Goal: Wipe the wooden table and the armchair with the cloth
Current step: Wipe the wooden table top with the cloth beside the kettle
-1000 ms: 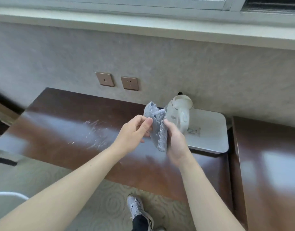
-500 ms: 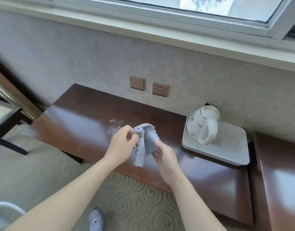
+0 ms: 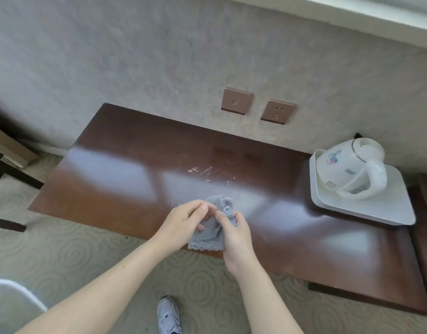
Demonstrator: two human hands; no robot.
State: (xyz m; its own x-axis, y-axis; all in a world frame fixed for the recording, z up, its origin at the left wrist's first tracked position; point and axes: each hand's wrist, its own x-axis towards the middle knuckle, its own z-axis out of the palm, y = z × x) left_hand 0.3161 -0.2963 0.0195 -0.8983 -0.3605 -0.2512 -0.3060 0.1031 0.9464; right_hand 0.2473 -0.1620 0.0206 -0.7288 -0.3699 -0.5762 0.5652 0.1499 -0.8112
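Both hands hold a bunched grey cloth (image 3: pixel 213 231) above the near edge of the wooden table (image 3: pixel 125 169). Left hand (image 3: pixel 181 224) has fingers curled, pinching the cloth's upper left; right hand (image 3: pixel 234 239) clamps thumb and fingers on its right side. Cloth's scalloped lower edge hangs free between the hands. White residue smears (image 3: pixel 207 173) sit on the tabletop just beyond the cloth. White kettle (image 3: pixel 352 169) stands on a white tray (image 3: pixel 388 208) at the table's right end. Two wall sockets (image 3: pixel 258 107) above. Grey shoe (image 3: pixel 169 314) on patterned carpet.
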